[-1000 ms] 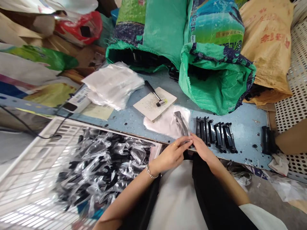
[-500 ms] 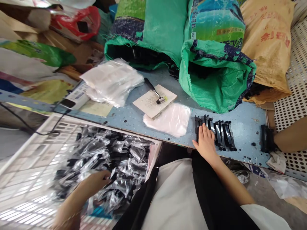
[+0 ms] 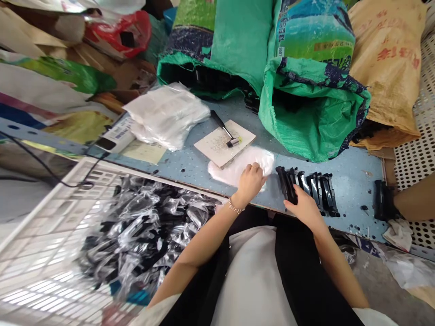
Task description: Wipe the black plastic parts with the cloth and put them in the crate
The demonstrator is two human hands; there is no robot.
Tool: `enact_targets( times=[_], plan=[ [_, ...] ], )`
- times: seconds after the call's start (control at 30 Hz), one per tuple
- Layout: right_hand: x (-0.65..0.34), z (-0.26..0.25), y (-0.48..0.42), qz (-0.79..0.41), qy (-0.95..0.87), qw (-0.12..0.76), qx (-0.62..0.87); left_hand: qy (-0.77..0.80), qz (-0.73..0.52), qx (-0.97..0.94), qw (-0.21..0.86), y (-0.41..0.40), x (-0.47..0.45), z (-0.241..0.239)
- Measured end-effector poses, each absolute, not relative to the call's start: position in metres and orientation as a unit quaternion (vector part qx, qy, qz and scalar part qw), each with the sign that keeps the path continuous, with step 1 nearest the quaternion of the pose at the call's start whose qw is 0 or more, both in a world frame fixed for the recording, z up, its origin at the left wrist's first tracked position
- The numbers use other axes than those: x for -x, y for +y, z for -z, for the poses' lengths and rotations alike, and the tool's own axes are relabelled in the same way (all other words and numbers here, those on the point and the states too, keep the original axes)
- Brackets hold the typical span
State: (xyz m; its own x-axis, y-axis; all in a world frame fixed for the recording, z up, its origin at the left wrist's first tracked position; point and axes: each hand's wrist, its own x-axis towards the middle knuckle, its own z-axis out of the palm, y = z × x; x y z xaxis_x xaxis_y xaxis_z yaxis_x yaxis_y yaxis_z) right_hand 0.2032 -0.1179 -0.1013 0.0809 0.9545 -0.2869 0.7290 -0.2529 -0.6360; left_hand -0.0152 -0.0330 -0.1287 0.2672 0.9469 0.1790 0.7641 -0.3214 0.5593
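My left hand [image 3: 251, 182] rests on a small stack of clear plastic bags [image 3: 222, 174], its fingers curled and pressed onto the bag near the right edge. My right hand [image 3: 306, 206] has its thumb and fingers around the lower end of a long black plastic part [image 3: 286, 183], the leftmost in a row. Several more black plastic parts [image 3: 316, 188] lie side by side on the blue bench to the right of it. The fingertips of my right hand are partly hidden by the part.
A small hammer [image 3: 224, 129] lies on a pale board [image 3: 210, 149]. Behind stand open green sacks [image 3: 272, 117] and a yellow sack [image 3: 384, 68]. A thicker pile of plastic bags [image 3: 166, 113] lies left. The white crate [image 3: 61, 199] holds bagged black parts. Another person's arm [image 3: 414, 192] is at far right.
My left hand has moved from the crate up and right onto the plastic bags. My right hand has shifted from lying over the row to gripping the leftmost black part, which now sits tilted.
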Motion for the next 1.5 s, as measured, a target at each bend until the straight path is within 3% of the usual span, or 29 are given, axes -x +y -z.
enact_targets(
  times=[0.1, 0.17, 0.33, 0.43, 0.6, 0.83, 1.03, 1.3, 1.4, 1.5],
  plan=[
    [-0.222, 0.096, -0.119, -0.555, -0.446, 0.327, 0.622, 0.552, -0.246, -0.762, 0.234, -0.024, 0.023, 0.144],
    [-0.221, 0.095, -0.116, -0.67, -0.343, 0.384, 0.534, 0.529, -0.279, -0.747, 0.291, -0.022, 0.034, 0.149],
    [-0.189, 0.107, -0.1, -0.819, -0.18, 0.367, 0.403, 0.548, -0.348, -0.692, 0.316, -0.023, 0.042, 0.147],
    [-0.177, 0.119, -0.099, -0.832, -0.133, 0.358, 0.402, 0.55, -0.358, -0.704, 0.27, -0.03, 0.044, 0.144],
    [-0.18, 0.125, -0.103, -0.848, -0.098, 0.365, 0.372, 0.55, -0.26, -0.786, 0.111, -0.042, 0.051, 0.143],
    [-0.195, 0.118, -0.104, -0.868, -0.07, 0.381, 0.31, 0.536, -0.268, -0.798, 0.056, -0.052, 0.062, 0.137],
    [-0.192, 0.119, -0.108, -0.917, -0.047, 0.3, 0.258, 0.529, -0.268, -0.803, 0.058, -0.047, 0.061, 0.131],
    [-0.165, 0.123, -0.088, -0.907, -0.014, 0.341, 0.247, 0.441, -0.343, -0.824, 0.093, -0.056, 0.054, 0.13],
    [-0.155, 0.13, -0.08, -0.881, -0.093, 0.347, 0.308, 0.389, -0.358, -0.839, 0.127, -0.07, 0.051, 0.121],
    [-0.145, 0.128, -0.081, -0.776, -0.258, 0.37, 0.44, 0.317, -0.333, -0.871, 0.174, -0.086, 0.043, 0.117]
  ],
)
